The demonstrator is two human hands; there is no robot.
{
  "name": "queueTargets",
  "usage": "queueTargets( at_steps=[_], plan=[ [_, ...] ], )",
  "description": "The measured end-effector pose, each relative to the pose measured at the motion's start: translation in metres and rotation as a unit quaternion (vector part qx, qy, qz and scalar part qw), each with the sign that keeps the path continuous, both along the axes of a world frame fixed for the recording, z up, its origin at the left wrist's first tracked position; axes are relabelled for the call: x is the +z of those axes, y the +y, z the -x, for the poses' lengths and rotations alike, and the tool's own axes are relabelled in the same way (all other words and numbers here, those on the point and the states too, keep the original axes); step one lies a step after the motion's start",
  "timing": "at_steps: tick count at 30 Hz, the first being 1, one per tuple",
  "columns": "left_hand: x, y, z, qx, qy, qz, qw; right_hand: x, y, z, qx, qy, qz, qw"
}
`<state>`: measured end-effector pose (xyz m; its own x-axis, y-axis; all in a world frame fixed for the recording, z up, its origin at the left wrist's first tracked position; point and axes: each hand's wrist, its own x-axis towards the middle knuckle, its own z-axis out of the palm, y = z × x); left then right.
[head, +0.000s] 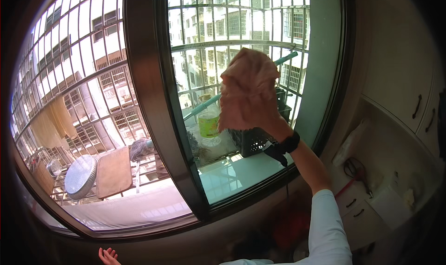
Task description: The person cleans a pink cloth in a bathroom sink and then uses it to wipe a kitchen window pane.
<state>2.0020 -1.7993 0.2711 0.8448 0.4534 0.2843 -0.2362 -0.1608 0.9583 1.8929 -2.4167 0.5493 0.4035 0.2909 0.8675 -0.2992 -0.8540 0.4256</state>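
Observation:
My right hand (270, 121) holds a crumpled pink cloth (248, 83) up at the right-hand window pane (226, 181). The cloth hides most of its fingers, and a black band (290, 143) circles the wrist. Low at the left, below the window frame (139, 237), my left hand (108, 256) is partly in view. It appears to hold nothing, with its fingers loosely bent and a little apart.
Behind the glass are metal bars, a turquoise pole (204, 106), a green-labelled plastic bottle (208, 125) and a black plastic crate (252, 141). A mop head (141, 149), a board (115, 172) and a round basin (81, 176) lie outside left. Cabinets (397, 62) stand at right.

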Motion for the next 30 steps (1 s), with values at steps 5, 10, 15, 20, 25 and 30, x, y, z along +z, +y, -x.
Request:
queueTargets(
  at_steps=[5, 10, 15, 20, 25, 30],
  plan=[
    [0.011, -0.007, 0.023, 0.006, 0.002, -0.014, 1.000, 0.012, -0.101, 0.057, 0.103, -0.223, -0.160, 0.956],
    [-0.033, 0.066, 0.011, 0.015, 0.108, -0.006, 0.994, -0.044, -0.171, 0.081, 0.113, -0.328, -0.316, 0.883],
    [-0.009, 0.054, 0.024, 0.031, 0.075, -0.042, 0.996, -0.115, -0.110, 0.034, 0.025, -0.287, -0.315, 0.904],
    [-0.013, -0.039, -0.013, 0.020, -0.066, -0.237, 0.969, -0.204, 0.033, 0.001, 0.034, -0.057, -0.194, 0.979],
    [0.063, -0.182, 0.024, -0.051, -0.199, -0.377, 0.903, -0.245, -0.007, 0.013, 0.054, 0.023, -0.290, 0.955],
    [0.084, -0.238, 0.017, -0.151, -0.232, -0.361, 0.890, -0.219, -0.090, 0.055, 0.008, -0.219, -0.357, 0.908]
  ],
)
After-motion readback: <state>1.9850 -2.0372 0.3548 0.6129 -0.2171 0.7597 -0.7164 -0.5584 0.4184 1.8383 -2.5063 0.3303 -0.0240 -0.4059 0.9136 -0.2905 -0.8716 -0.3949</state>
